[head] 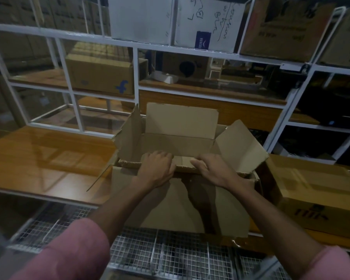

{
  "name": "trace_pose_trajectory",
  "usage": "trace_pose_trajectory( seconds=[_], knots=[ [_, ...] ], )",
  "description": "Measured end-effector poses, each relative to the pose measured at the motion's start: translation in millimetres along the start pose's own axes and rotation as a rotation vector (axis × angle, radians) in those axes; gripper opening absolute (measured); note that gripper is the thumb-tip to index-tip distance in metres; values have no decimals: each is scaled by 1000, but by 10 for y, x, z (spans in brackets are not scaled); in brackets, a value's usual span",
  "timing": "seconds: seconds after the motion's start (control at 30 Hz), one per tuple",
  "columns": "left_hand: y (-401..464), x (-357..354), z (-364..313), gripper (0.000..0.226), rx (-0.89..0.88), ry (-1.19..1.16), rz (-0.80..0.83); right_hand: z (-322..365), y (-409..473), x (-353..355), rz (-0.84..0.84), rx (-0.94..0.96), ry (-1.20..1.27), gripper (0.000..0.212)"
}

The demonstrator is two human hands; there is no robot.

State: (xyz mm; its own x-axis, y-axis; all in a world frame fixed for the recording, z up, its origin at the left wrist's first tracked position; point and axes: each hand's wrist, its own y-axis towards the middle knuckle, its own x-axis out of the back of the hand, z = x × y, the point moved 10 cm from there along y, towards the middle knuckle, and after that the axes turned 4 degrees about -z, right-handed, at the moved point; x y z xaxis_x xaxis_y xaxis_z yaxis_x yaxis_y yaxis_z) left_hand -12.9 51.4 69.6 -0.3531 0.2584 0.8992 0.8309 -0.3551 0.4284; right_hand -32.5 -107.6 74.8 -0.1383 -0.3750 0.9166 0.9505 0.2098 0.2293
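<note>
The cardboard box [170,205] is gripped at its near rim by the left hand [157,168] and right hand [215,171], with the fingers curled over the rim. Open counter [38,158] is seen leftward, and a flat carton [315,197] is placed just beside on the right.

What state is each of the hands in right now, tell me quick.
Left hand: grips the near rim of the open cardboard box.
Right hand: grips the same rim.

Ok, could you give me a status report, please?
Left hand, right hand grip near rim. Open brown cardboard box on wooden shelf, flaps spread. Printed brown carton close alongside.
</note>
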Motion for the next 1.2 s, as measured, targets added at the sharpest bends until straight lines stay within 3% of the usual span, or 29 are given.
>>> trace_pose_trajectory(
  seconds=[0.23,0.33,0.63,0.9,1.1,1.2],
  knots=[
    [-54,173,-295,71,-55,-65,-52,-65,-197,151,-176,-42,-50,47],
    [20,104,-740,53,-138,-106,-53,-260,-360,320,-254,-106,-111,51],
    [257,-203,-2033,57,-239,-117,-42,-1223,-951,852,-362,-249,-184,58],
    [604,-635,-3553,55,-338,-258,-35,-2700,-1563,1215,-421,-384,-110,71],
    [1003,-1510,-4718,55,-336,-141,115,-4162,-2217,1353,-310,-544,-118,96],
    [1099,-1883,-5027,56,-271,-146,185,-4758,-2443,1334,-216,-600,-140,97]
  ],
)
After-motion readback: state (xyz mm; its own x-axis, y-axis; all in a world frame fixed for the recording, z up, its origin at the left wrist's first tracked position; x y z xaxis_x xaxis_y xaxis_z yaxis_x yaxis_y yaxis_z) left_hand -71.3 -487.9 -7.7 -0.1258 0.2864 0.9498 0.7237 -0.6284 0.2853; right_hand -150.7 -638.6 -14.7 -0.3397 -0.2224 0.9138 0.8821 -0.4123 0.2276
